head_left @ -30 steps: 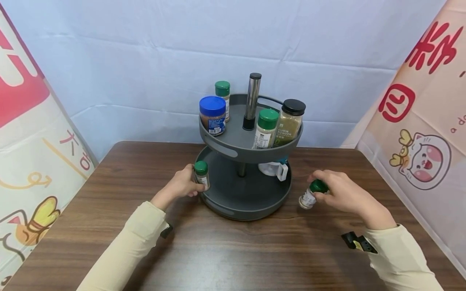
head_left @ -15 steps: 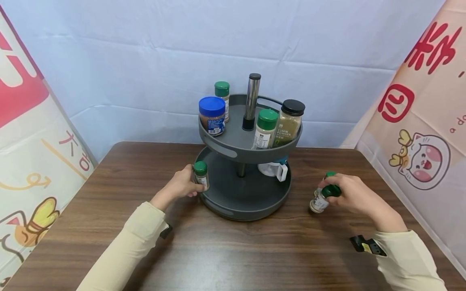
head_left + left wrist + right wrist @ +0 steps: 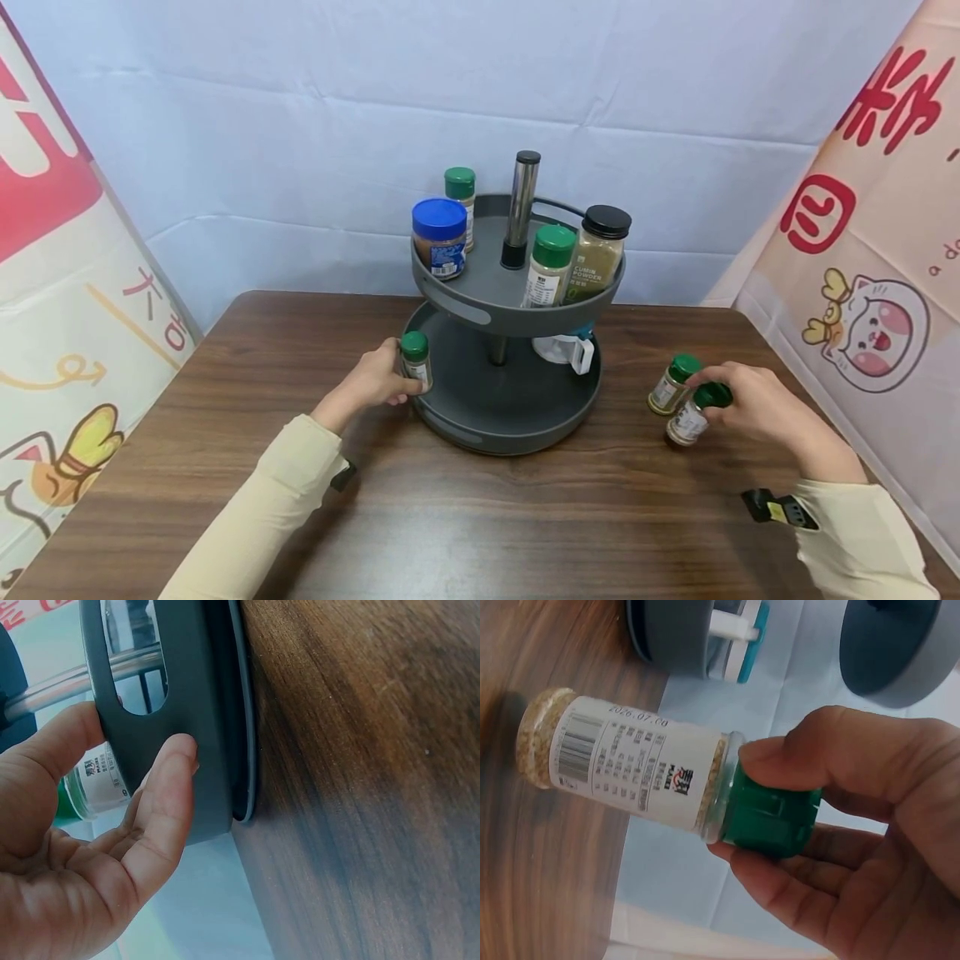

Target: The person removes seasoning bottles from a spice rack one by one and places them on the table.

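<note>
In the head view, my left hand [image 3: 381, 375] is at the left rim of a grey two-tier turntable [image 3: 498, 433], beside a small green-capped spice bottle [image 3: 416, 362] on the lower tier. The left wrist view shows the thumb [image 3: 75, 731] at the rim and other fingers along the outer wall; I cannot tell whether any finger presses the bottle. My right hand [image 3: 761, 408] pinches the green cap of another spice bottle [image 3: 630, 761], holding tan grains, tilted with its base close over the table. Left of it stands a similar green-capped spice bottle [image 3: 667, 392].
The upper tier carries a blue-lidded jar [image 3: 440, 237], a black-lidded cumin powder jar [image 3: 596, 254] and two green-capped bottles [image 3: 546, 267] around a metal post [image 3: 520, 208]. A white-handled container [image 3: 566, 352] sits on the lower tier's right. Cloth sheets [image 3: 262, 150] surround the wooden table [image 3: 487, 533].
My right hand has moved right and slightly toward me with its spice bottle, and the standing bottle behind it has come into view. My left hand has stayed in place.
</note>
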### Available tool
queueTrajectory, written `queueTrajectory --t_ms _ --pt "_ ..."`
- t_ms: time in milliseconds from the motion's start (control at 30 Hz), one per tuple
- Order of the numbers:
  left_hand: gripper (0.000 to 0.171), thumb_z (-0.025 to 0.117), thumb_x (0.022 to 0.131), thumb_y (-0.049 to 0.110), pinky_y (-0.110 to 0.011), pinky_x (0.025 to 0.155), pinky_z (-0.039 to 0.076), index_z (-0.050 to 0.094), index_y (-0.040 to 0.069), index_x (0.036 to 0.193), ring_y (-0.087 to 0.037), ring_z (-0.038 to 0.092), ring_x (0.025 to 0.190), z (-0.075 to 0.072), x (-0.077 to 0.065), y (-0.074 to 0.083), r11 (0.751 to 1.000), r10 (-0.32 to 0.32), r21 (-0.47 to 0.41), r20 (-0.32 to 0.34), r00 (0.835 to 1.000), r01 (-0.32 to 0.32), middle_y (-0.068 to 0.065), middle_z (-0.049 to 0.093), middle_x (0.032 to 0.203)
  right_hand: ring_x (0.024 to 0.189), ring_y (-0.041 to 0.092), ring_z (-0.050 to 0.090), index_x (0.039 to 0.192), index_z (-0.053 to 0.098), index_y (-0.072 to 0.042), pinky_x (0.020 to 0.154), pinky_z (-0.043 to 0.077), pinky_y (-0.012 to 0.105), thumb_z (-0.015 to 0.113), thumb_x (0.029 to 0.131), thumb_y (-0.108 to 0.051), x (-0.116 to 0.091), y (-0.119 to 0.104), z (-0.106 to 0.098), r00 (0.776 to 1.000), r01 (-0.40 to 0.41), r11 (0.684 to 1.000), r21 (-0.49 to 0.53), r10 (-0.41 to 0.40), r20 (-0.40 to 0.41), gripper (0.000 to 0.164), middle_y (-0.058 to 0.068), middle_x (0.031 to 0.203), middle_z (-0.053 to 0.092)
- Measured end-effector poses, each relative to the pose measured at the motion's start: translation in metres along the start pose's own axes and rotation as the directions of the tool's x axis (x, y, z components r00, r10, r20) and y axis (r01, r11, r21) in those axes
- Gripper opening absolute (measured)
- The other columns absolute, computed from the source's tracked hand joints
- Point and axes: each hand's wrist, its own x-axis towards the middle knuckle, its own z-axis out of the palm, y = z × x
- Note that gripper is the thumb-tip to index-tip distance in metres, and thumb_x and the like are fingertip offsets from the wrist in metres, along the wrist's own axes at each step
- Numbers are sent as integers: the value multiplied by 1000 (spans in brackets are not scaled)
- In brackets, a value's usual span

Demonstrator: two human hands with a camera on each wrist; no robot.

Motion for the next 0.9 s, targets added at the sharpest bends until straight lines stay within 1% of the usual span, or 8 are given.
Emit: queueTrajectory --t_ms 133,267,467,667,767,900 --pt "72 73 75 17 -36 56 55 30 -6 129 -17 60 57 1 1 1 1000 -2 3 4 1000 2 -21 58 96 65 20 47 99 66 -2 54 41 36 70 68 -6 -2 10 0 1000 -27 1000 -3 27 -5 32 15 86 61" --pt "74 73 75 17 -35 55 55 30 -7 130 -17 60 57 1 2 1 1000 0 7 1 1000 0 -21 58 95 64 19 48 100 66 -1 52 40 36 71 68 -6 -3 19 -1 999 -46 999 0 46 -2 33 18 86 64" --pt "74 73 75 17 -35 55 55 29 -7 130 -17 60 57 0 2 -1 1000 -1 6 1 1000 1 -21 58 95 69 26 53 101 66 1 57 44 43 72 68 -7 -1 31 -1 999 -50 998 -28 50 -2 34 25 89 63" --pt "71 73 75 17 -35 55 55 32 -6 128 -18 60 57 0 1 -2 1000 -4 2 -1 1000 4 -19 58 92 71 29 54 100 65 1 60 45 49 71 69 -7 0 38 1 998 -68 997 -24 69 11 33 24 87 63" --pt "71 74 75 17 -35 55 55 32 -6 128 -18 60 57 0 1 -2 1000 -4 0 -5 1000 4 -18 58 89 72 31 55 99 64 2 62 45 52 71 69 -8 1 41 4 997 -67 998 -22 67 22 33 24 86 63" --pt "73 73 75 17 -35 55 55 31 -6 129 -18 60 58 0 2 -2 1000 4 -3 0 1000 -4 -19 58 91 73 33 56 98 63 2 63 44 54 72 69 -8 2 43 7 998 -56 998 -20 57 17 32 24 85 64"
